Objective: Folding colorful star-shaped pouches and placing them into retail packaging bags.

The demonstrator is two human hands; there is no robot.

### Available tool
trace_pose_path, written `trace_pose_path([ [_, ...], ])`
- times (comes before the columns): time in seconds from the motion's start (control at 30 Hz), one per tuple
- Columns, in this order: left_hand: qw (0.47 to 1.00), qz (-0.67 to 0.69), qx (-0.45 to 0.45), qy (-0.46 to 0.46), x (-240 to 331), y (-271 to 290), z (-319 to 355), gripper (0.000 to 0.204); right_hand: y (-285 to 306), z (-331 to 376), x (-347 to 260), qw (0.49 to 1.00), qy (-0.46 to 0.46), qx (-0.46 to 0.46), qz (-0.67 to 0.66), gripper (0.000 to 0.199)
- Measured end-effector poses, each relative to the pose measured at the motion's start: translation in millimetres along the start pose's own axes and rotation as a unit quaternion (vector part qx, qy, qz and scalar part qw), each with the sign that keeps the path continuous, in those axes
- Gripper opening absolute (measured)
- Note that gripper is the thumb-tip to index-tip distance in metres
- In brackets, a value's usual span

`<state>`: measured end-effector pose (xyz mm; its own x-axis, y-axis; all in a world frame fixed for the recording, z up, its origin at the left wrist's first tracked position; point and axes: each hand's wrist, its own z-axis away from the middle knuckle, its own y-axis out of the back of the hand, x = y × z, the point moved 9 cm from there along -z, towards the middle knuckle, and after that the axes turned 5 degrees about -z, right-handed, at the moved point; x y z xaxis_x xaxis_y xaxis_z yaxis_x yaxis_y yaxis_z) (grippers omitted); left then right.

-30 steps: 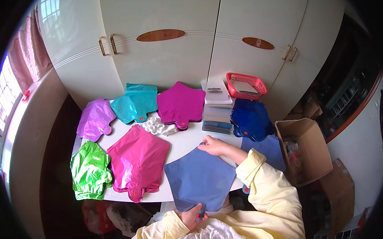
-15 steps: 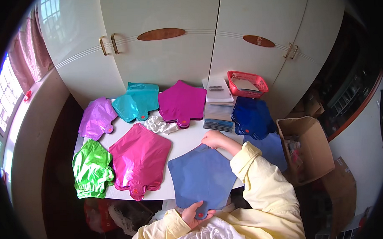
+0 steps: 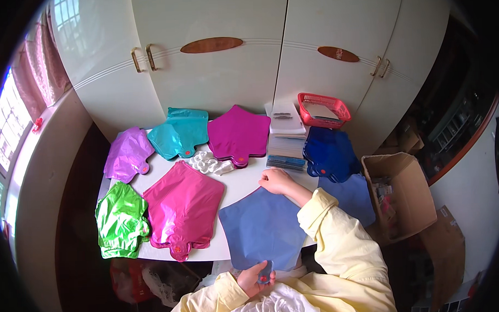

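A light blue foil balloon (image 3: pixel 265 227), flat and uninflated, lies on the near edge of the white table (image 3: pixel 245 183), its neck hanging over the edge toward the person. The left hand (image 3: pixel 255 278) pinches that neck, thumb and fingers closed on the small tab with its red dot. The right hand (image 3: pixel 277 181) rests at the balloon's far corner, fingers curled together in a loose fist on the table (whether it grips the foil cannot be told).

Just left of the balloon lies a pink foil balloon (image 3: pixel 182 209), and left of that a crumpled green one (image 3: pixel 120 220). Farther back sit a purple balloon (image 3: pixel 127 155), a teal one (image 3: pixel 178 132) and a magenta star-shaped stack (image 3: pixel 239 135), with a small heap of white plastic pieces (image 3: pixel 208 164) near them. To the right are a dark blue balloon pile (image 3: pixel 329 152), a stack of flat packets (image 3: pixel 286 141) and a red basket (image 3: pixel 323 110). An open cardboard box (image 3: pixel 399 197) stands on the floor to the right, and white cupboard doors (image 3: pixel 230 74) fill the far side.
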<state>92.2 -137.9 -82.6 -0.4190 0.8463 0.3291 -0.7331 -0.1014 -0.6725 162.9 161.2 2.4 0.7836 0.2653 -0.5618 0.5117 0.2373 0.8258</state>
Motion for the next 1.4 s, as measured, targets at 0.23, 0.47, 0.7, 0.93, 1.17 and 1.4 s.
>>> trace_pose_path([
  [0.23,0.957,-0.234,0.04,-0.166,12,20,-6,0.022,-15,16,-46,0.984,0.109,-0.14,0.011,0.031],
  [0.47,0.986,-0.121,0.02,-0.109,9,17,0,0.03,-14,-5,-12,0.984,0.07,-0.149,0.069,0.036],
  [0.7,0.999,0.042,-0.018,0.009,-1,3,3,0.041,4,-1,9,0.989,-0.091,-0.115,0.029,0.033],
  [0.93,0.99,0.107,-0.084,0.045,-2,-4,0,0.045,9,2,-11,0.995,0.01,-0.077,-0.066,0.035],
  [1.17,0.994,0.085,-0.049,0.054,-3,-4,-4,0.028,6,-4,-1,0.993,-0.086,-0.077,-0.03,0.029],
  [1.4,0.997,0.032,-0.061,0.036,-1,-4,-9,0.024,5,-2,-14,0.996,0.02,-0.084,-0.032,0.023],
])
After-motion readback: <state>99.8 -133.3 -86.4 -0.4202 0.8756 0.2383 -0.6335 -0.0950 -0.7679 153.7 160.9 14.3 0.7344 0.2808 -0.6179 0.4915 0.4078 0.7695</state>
